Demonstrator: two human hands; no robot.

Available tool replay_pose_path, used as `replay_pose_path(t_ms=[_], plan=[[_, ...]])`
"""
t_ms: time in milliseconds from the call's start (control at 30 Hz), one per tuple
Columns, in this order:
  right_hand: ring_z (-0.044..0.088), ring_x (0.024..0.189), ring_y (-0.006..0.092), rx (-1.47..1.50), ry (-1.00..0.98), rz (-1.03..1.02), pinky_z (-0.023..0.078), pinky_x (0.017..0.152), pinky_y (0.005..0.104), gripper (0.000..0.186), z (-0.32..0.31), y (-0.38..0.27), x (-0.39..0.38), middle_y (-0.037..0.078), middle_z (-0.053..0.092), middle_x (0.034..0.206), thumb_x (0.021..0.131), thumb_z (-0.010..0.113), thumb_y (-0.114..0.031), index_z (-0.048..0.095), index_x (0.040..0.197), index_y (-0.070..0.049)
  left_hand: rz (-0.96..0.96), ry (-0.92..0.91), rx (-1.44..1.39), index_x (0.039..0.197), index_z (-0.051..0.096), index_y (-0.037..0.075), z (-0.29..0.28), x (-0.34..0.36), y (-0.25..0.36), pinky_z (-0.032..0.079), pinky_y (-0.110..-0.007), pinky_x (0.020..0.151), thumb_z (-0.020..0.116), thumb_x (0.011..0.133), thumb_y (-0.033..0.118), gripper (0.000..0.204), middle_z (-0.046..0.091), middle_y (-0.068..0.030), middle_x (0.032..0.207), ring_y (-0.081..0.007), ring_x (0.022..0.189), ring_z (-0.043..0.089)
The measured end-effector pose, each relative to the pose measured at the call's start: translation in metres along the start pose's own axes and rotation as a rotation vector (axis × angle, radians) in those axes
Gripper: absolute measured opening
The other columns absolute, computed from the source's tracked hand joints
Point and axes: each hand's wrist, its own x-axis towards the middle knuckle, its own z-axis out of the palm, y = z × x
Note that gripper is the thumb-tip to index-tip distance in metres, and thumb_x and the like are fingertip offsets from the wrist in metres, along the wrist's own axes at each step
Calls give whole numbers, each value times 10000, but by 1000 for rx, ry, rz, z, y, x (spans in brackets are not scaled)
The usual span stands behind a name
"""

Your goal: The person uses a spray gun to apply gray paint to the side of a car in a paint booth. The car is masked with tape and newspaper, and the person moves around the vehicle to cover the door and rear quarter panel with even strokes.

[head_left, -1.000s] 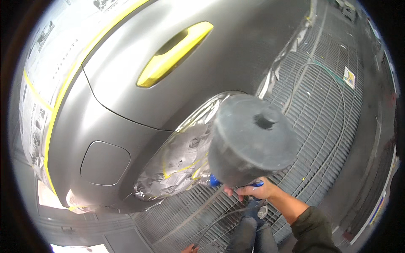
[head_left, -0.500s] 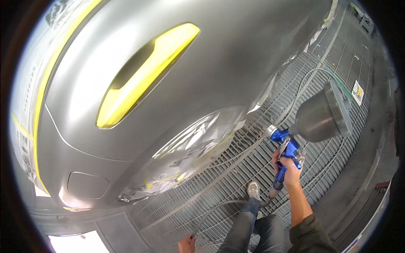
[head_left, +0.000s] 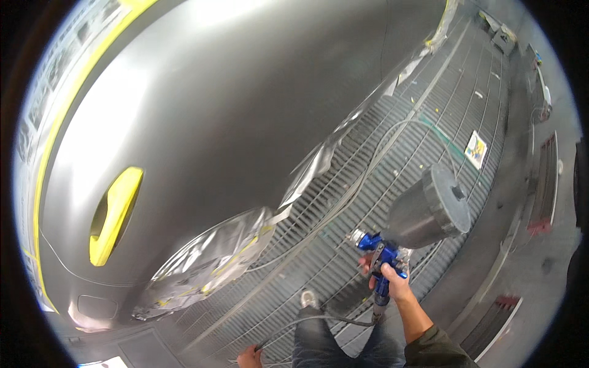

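Note:
My right hand (head_left: 396, 282) grips a blue spray gun (head_left: 380, 254) with a large grey cup (head_left: 423, 205) on top and a hose (head_left: 334, 318) below, its nozzle facing left toward the grey car body (head_left: 221, 92). At the bottom, my left hand (head_left: 250, 357) holds the hose. On the left of the panel sits a door handle (head_left: 116, 208) wrapped in yellow tape. Below it, crumpled masking (head_left: 202, 264) covers the wheel opening, and taped paper (head_left: 52, 80) runs along the upper left edge.
A metal grating floor (head_left: 454, 86) runs beside the car, with looping lines (head_left: 377, 150) and a small colourful printed sheet (head_left: 476, 150) on it. Along the right side are red-edged slotted fixtures (head_left: 543, 184). My shoe (head_left: 308, 299) is on the grating.
The view has moved along the car, putting the yellow handle farther left. The spray gun has swung right and down from in front of the masked wheel opening, uncovering it.

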Motion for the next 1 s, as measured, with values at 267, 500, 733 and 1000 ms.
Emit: replay_pose_path(t_ms=[267,500,733,1000], plan=[[689,1021,316,123,-213,55,608,619,332,521,-119,-123,82,125,671,1032,883,698,-381,566,1202,10,89,262,-164,971,691,31,47,13,148,517,-431,672,708,857,171,182,682,-185,840,-370,762,668],[665,827,200,-201,32,-158,543,493,286,437,-178,-111,177,98,654,959,901,664,-375,589,1128,-9,347,564,-154,1069,673,78,118,127,240,551,-445,712,669,872,154,211,706,-136,1027,-346,884,687],[659,803,202,-253,-230,-256,546,466,291,484,-265,8,283,137,639,959,835,668,-335,582,1123,44,313,894,-188,1055,692,113,176,232,361,565,-371,656,761,796,131,269,707,-88,1072,-296,813,706],[658,893,222,-273,-518,-314,572,531,311,320,-298,65,345,154,648,1026,857,626,-128,582,1137,20,271,1037,-215,1021,695,120,224,189,440,559,-354,618,797,723,109,315,699,-49,1044,-263,746,700]])
